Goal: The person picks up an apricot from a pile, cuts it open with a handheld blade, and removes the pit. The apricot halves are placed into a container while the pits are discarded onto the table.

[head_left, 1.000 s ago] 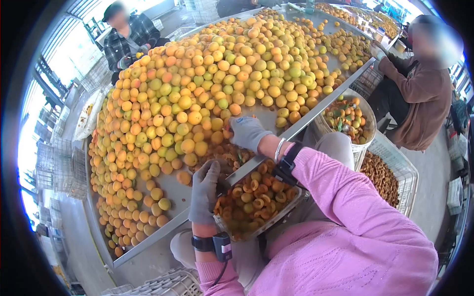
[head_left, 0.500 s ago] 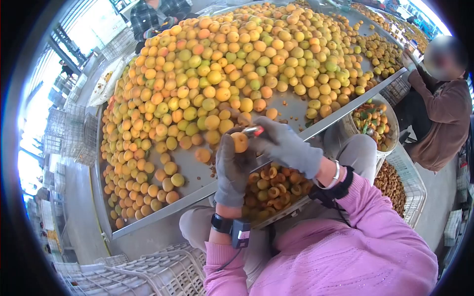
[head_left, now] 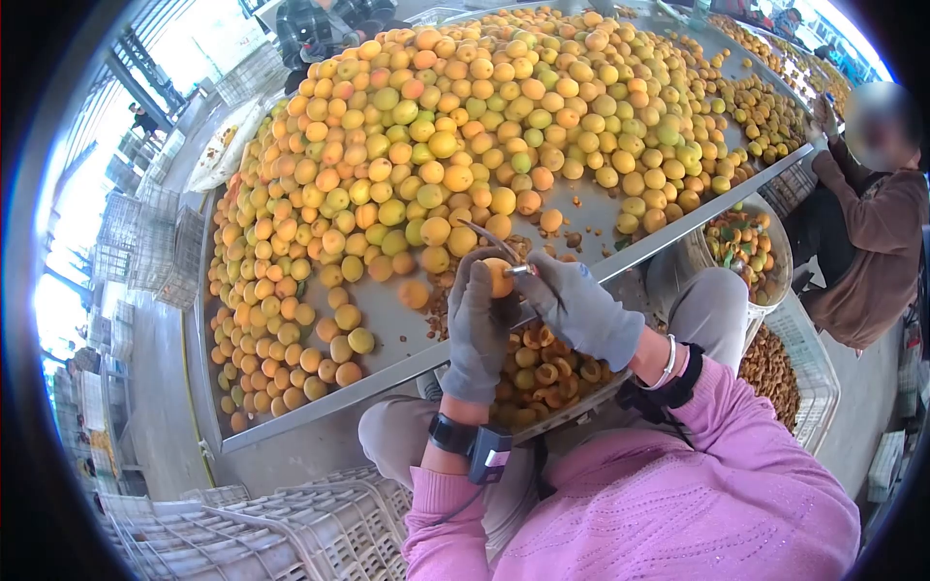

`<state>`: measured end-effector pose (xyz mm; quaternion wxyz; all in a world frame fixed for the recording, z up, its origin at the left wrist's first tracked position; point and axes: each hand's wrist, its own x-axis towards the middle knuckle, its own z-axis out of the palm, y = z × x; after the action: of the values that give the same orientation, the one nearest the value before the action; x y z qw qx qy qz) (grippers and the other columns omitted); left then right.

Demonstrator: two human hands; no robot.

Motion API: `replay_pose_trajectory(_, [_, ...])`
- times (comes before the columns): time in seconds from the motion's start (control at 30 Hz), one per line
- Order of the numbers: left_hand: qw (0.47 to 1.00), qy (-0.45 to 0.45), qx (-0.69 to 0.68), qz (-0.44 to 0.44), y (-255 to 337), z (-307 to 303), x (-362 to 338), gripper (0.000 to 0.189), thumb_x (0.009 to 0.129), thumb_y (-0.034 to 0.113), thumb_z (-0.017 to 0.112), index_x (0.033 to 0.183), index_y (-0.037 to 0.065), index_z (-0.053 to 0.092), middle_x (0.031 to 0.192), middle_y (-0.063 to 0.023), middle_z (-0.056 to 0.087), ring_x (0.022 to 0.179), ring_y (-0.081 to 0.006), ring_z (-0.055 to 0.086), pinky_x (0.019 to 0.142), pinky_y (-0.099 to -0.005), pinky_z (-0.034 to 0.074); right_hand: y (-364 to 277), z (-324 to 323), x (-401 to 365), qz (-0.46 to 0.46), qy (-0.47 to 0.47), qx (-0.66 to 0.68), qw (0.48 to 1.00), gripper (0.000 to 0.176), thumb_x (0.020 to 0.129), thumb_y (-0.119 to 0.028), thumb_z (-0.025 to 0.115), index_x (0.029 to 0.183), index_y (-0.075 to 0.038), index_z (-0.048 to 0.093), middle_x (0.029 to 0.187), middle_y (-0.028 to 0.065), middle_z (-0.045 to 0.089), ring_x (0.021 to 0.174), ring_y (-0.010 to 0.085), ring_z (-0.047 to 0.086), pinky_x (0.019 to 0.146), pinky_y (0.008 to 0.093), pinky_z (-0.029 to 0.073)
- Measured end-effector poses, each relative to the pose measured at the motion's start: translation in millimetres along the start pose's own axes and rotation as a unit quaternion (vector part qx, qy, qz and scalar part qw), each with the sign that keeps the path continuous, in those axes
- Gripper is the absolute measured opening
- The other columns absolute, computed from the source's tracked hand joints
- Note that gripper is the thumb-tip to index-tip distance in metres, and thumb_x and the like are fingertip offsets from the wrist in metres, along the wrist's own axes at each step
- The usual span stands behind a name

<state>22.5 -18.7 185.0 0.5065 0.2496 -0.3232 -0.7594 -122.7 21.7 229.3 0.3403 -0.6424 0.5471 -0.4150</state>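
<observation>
My left hand [head_left: 473, 339], in a grey glove, closes around an orange apricot [head_left: 500, 278] above the table's near edge. My right hand [head_left: 593, 315], gloved too, grips a small knife [head_left: 492, 239] whose thin curved blade points up and left. A shiny metal part of the tool is up against the apricot's right side; how far it goes in is hard to see. Beneath both hands sits a crate of halved apricots [head_left: 547, 373]. Beyond them a big heap of whole apricots [head_left: 387, 165] covers much of the metal table [head_left: 392, 373].
A bucket [head_left: 775, 286] of fruit pieces stands at right, above a crate of brown pits [head_left: 768, 378]. White plastic crates [head_left: 320, 533] lie at lower left, more [head_left: 145, 242] are stacked farther left. A person in brown [head_left: 867, 232] sits at right; another [head_left: 320, 29] works across the table.
The right hand has turned, and the knife's curved blade now shows above the apricot. The left hand keeps its hold on the fruit. The whole view has shifted slightly.
</observation>
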Motion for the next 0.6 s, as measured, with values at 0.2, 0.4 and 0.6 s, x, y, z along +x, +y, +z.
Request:
replay_pose_trajectory(0.2, [0.991, 0.011, 0.119, 0.064, -0.2, 9.0, -1.3, 0.033, 0.104, 0.035, 0.043, 0.112, 0.005, 0.054, 0.097, -0.0060, 0.058, 0.085, -0.0137, 0.059, 0.069, -0.0271, 0.052, 2.8, 14.5, 2.2, 0.014, 0.026, 0.005, 1.000, 0.026, 0.100, -0.025, 0.052, 0.097, 0.000, 0.054, 0.079, 0.0238, 0.063, 0.080, 0.0448, 0.062, 0.065, 0.0448, 0.048])
replay_pose_trajectory(0.4, [0.977, 0.084, 0.156, 0.120, -1.8, -1.6, 14.7, 0.027, 0.104, 0.030, 0.046, 0.105, 0.005, 0.056, 0.094, -0.0039, 0.058, 0.083, -0.0116, 0.058, 0.068, -0.0271, 0.052, 12.6, 11.7, 27.3, -0.023, -0.006, -0.132, 0.991, 0.026, 0.099, -0.025, 0.051, 0.099, 0.000, 0.053, 0.078, 0.0221, 0.064, 0.079, 0.0415, 0.064, 0.066, 0.0450, 0.049])
replay_pose_trajectory(0.6, [0.968, 0.174, 0.139, 0.113, -4.0, -18.7, 28.3, 0.030, 0.103, 0.032, 0.046, 0.110, 0.004, 0.057, 0.095, -0.0077, 0.062, 0.086, -0.0177, 0.058, 0.081, -0.0321, 0.049, 17.8, -3.2, 37.0, 0.012, 0.010, -0.289, 0.957, 0.025, 0.098, -0.026, 0.052, 0.102, -0.001, 0.054, 0.079, 0.0223, 0.065, 0.081, 0.0416, 0.065, 0.069, 0.0480, 0.050])
